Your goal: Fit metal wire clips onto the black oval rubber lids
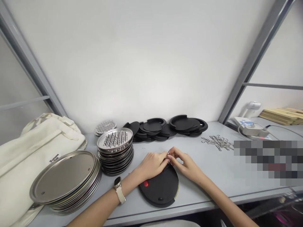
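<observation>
A round black disc (161, 186) with a red spot lies on the grey table before me. A strip of yellow shows at its right edge, and a small dark slot is near its front. My left hand (155, 164) reaches over the disc's far side with closed fingers. From the right, my right hand (183, 162) meets it in a pinch. Between the fingertips of both hands is a small shiny metal piece (168, 155), mostly covered, at the disc's far edge. Its exact shape is hidden. Loose bent-wire metal hooks (218, 142) lie in a pile to the right.
Left of the disc stand stacked round metal grater plates (115, 140) and larger round metal plates (63, 178). A cream fabric bag (35, 142) lies at far left. Several black round holders (153, 126) are heaped against the wall. A white device (252, 127) with cables sits at right.
</observation>
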The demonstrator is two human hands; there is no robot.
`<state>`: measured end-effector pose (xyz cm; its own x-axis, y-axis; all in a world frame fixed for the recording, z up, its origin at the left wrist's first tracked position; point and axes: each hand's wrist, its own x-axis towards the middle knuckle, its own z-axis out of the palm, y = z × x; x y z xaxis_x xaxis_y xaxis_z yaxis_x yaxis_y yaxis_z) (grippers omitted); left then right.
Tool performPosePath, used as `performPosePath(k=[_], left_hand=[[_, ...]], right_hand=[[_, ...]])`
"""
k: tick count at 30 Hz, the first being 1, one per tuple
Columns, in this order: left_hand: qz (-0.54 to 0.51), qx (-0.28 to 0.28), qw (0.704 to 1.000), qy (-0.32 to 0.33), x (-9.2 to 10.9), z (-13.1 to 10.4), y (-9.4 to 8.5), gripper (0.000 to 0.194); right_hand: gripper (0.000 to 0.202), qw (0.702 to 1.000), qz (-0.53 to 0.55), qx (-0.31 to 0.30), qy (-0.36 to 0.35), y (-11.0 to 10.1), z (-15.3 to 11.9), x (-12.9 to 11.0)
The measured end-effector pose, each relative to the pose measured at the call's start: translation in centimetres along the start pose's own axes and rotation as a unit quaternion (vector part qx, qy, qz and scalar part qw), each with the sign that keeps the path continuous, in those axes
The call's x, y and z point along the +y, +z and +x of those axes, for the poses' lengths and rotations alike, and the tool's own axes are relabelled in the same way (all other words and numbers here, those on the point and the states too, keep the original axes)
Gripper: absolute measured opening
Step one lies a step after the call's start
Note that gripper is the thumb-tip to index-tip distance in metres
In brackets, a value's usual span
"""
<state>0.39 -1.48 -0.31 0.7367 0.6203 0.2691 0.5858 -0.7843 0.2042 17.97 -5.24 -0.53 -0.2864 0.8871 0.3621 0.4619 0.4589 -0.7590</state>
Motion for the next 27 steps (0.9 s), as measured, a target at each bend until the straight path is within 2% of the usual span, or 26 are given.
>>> performPosePath(k=[6,10,21,27], left_hand=[[-0.013,0.013,1.0,0.008,0.0,0.04,-0.16,0.024],[-0.005,0.022,1.0,0.017,-0.24,-0.01,0.15,0.024],[0.01,0.028,0.999,0.023,-0.39,-0.04,0.4,0.024],[0.004,0.032,0.999,0.026,-0.54,-0.03,0.68,0.023]], right_hand=[[0.026,1.0,-0.006,0.018,-0.008,-0.13,0.05,-0.06],[0.026,1.0,0.002,0.008,-0.012,-0.13,0.02,0.08],[0.017,0.999,-0.023,0.022,-0.001,0.21,-0.18,0.19],[0.02,1.0,-0.03,-0.005,-0.004,0.12,-0.15,0.11]])
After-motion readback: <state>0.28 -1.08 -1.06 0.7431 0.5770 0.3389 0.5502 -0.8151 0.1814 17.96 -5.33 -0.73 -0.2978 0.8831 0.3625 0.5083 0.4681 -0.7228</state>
